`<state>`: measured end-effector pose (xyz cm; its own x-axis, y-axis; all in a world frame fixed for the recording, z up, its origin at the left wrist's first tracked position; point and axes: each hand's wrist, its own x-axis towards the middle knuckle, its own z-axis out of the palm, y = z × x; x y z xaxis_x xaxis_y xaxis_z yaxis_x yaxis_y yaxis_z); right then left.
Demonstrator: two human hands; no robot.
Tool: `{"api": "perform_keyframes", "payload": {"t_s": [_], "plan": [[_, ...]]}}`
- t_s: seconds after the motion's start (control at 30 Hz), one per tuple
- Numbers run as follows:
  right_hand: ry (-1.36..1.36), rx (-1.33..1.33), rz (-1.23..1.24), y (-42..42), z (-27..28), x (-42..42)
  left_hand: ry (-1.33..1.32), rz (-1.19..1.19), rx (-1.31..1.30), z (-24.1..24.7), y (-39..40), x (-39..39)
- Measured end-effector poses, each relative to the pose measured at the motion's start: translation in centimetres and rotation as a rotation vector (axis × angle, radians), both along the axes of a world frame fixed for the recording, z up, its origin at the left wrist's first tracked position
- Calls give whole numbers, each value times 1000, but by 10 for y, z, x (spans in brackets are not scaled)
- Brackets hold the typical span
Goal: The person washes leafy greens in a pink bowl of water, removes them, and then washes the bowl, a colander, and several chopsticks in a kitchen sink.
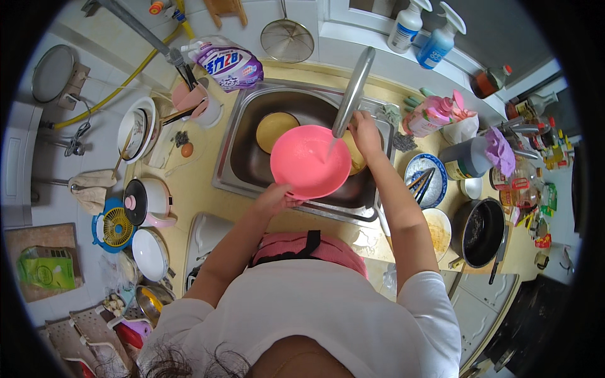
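A pink plastic bowl [302, 163] is held over the stainless steel sink [241, 141]. My left hand [276, 198] grips its near rim, thumb on top. From the metal faucet spout [352, 94] a thin stream of water runs into the bowl. My right hand [366, 134] is beside the spout's outlet, its fingers curled and partly hidden; whether they grip anything is unclear. Below the bowl in the basin, a yellowish round vessel [278, 130] shows at the left. Another yellowish vessel [357, 156] is partly covered at the right.
A purple detergent pouch [231, 66] stands behind the sink. On the right counter are a blue-rimmed bowl with chopsticks [427, 165], a stained plate [436, 231] and a dark pot [479, 231]. An egg [187, 150] and an electric cooker [153, 201] lie left of the sink.
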<state>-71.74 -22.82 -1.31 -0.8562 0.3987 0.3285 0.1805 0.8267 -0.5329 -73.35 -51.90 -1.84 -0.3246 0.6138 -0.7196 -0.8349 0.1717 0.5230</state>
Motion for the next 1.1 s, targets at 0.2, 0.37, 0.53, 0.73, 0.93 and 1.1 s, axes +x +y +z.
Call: {"api": "perform_keyframes", "payload": {"t_s": [0.2, 0.37, 0.53, 0.73, 0.93, 1.1], "plan": [[-290, 30, 0, 4, 1, -21, 33, -25, 63, -12, 9, 42], [-266, 68, 24, 9, 5, -24, 69, 124, -19, 2, 21, 7], [-214, 115, 8, 9, -4, -28, 97, 21, -24, -4, 10, 16], [-208, 211, 12, 8, 4, -26, 4, 143, 61, -8, 26, 19], [-178, 289, 35, 19, -22, -33, 92, 70, 1, -11, 5, -6], [-181, 256, -13, 4, -18, -40, -46, 8, -77, -9, 10, 24]]}}
